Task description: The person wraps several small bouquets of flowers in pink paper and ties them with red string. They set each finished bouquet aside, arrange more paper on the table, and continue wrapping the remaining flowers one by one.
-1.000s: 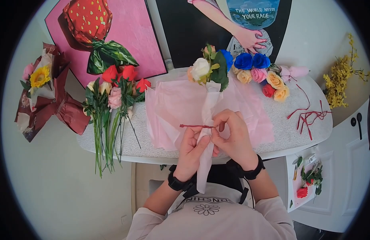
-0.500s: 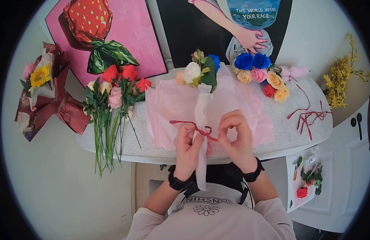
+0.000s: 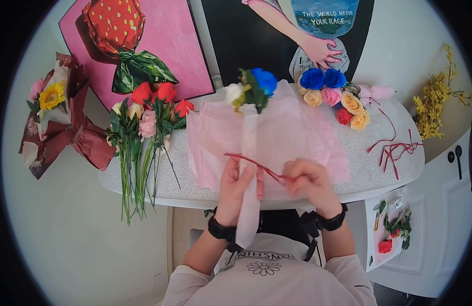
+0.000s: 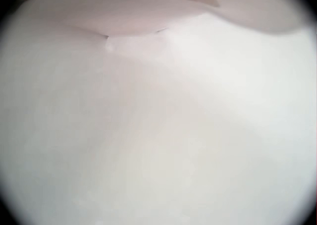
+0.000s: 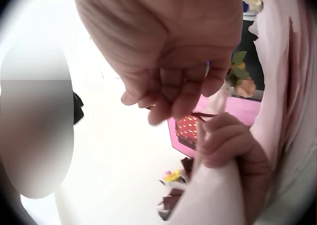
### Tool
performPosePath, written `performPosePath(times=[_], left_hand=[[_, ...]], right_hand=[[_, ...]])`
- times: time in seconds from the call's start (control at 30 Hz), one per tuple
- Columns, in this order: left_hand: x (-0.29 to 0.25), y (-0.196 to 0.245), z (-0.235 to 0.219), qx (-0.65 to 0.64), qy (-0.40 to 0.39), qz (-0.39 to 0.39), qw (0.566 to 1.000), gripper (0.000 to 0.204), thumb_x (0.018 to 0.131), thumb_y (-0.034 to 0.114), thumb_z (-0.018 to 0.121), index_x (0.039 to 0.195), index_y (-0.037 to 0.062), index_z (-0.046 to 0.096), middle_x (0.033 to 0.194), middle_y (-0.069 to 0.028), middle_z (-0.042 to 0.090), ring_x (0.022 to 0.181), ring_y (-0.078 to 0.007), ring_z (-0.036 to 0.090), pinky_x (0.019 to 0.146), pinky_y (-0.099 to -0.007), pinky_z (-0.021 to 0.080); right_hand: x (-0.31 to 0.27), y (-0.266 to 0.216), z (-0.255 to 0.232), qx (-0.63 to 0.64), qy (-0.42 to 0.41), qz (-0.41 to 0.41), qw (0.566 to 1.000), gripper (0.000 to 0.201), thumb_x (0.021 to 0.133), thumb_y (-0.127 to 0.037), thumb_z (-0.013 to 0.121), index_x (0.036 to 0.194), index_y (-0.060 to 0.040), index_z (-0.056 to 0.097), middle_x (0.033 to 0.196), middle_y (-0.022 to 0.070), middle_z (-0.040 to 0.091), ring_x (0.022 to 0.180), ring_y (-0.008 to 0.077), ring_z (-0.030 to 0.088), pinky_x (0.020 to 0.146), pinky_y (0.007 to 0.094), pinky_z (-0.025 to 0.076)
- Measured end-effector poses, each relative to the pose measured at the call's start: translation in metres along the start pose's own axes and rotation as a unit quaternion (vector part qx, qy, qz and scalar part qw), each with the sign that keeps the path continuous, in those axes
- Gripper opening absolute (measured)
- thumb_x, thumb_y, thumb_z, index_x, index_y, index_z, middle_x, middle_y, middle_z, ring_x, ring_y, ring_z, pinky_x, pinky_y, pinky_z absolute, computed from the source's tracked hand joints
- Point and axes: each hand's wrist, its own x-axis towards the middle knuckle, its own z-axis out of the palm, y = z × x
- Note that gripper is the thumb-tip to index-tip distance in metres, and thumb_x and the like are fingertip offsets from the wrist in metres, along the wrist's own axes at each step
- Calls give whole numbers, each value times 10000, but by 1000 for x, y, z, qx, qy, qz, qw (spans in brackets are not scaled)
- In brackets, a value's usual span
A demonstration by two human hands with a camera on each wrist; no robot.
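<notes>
A small bouquet wrapped in pale tissue paper (image 3: 250, 135) stands in front of the body, with a blue rose (image 3: 265, 81) and a white rose (image 3: 233, 94) at its top. My left hand (image 3: 233, 189) grips the wrapped stems, thumb across the paper. Over that grip runs a dark red cord (image 3: 264, 168), its short end out to the left. My right hand (image 3: 313, 184), blurred, pinches the cord's other end and draws it taut. In the right wrist view the curled fingers (image 5: 190, 99) of this hand hang just above the wrapped stems (image 5: 210, 200). Pale paper fills most of the left wrist view.
Pink tissue sheets (image 3: 210, 148) cover the middle of the table. Loose long-stemmed roses (image 3: 147, 125) lie left, past them a burgundy-wrapped bouquet (image 3: 75, 130). To the right are a finished-looking rose bunch (image 3: 351, 103) and spare red cords (image 3: 396, 149). Paintings (image 3: 195, 61) lean behind.
A loop in the cord has been pulled straight as my right hand moved right and slightly down. The bouquet and my left hand have shifted a little left.
</notes>
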Motion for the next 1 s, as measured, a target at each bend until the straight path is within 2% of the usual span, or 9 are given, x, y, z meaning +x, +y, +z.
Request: performPosePath(times=[0.17, 0.4, 0.53, 0.67, 0.83, 0.87, 0.9, 0.97, 1.0], left_hand=[[0, 9, -9, -50, -26, -6, 998, 315, 959, 122, 576, 1246, 56, 463, 832, -49, 556, 581, -125, 539, 532, -253, 437], [-5, 12, 10, 21, 23, -5, 1000, 334, 923, 57, 597, 1232, 47, 471, 801, -56, 567, 584, -137, 566, 526, -250, 456], [-4, 11, 16, 60, 7, 7, 998, 332, 917, 69, 587, 1227, 42, 469, 770, -46, 541, 544, -116, 534, 485, -234, 428], [-4, 10, 13, 51, -4, 4, 999, 327, 913, 35, 591, 1220, 42, 476, 786, -56, 566, 553, -125, 550, 512, -240, 455], [-3, 10, 20, 56, -8, 3, 998, 328, 946, 88, 555, 1259, 41, 471, 859, -54, 575, 611, -119, 564, 537, -246, 467], [-3, 10, 22, 48, -9, -10, 999, 335, 956, 109, 543, 1275, 42, 467, 870, -53, 575, 625, -119, 566, 547, -248, 471], [-3, 10, 24, 40, -6, -21, 999, 343, 966, 130, 531, 1291, 44, 463, 881, -52, 575, 639, -118, 569, 556, -251, 475], [0, 10, 23, 38, -8, -26, 999, 370, 995, 185, 493, 1335, 44, 457, 902, -47, 581, 667, -120, 577, 580, -261, 489], [1, 9, 24, 31, -2, -30, 999, 374, 993, 193, 493, 1326, 26, 465, 905, -48, 583, 676, -120, 578, 595, -258, 488]], right_hand=[[16, -18, -24, 163, 267, -164, 936, 188, 1016, -205, 527, 903, -62, 572, 756, -25, 496, 686, 75, 456, 701, 237, 382], [4, -64, -70, -207, 306, -47, 928, 297, 1033, -257, 487, 968, -12, 642, 591, -59, 414, 606, 48, 393, 645, 203, 333], [-9, -115, -111, -218, 342, -5, 914, 346, 1035, -292, 472, 947, -33, 685, 558, -97, 368, 519, 17, 307, 496, 194, 262], [-20, -145, -195, -453, 453, -21, 768, 301, 1002, -245, 499, 997, -35, 715, 569, -61, 423, 511, 45, 346, 475, 222, 288], [-60, -94, -316, -755, 382, 49, 531, 429, 953, -277, 577, 1238, 43, 555, 896, 175, 628, 771, 284, 608, 691, 350, 481], [-44, -91, -285, -816, 344, 34, 464, 492, 943, -285, 594, 1287, 57, 510, 990, 228, 646, 856, 344, 641, 756, 388, 508], [-41, -97, -248, -797, 350, 227, 437, 653, 914, -302, 644, 1371, 83, 380, 1187, 279, 589, 1035, 425, 602, 883, 445, 487], [-26, -82, -200, -843, 369, -11, 392, 634, 898, -264, 671, 1362, 78, 407, 1224, 280, 575, 1086, 439, 566, 948, 476, 444], [-15, -82, -170, -794, 332, -53, 507, 610, 902, -243, 664, 1370, 59, 415, 1253, 268, 564, 1109, 429, 556, 952, 461, 443]])
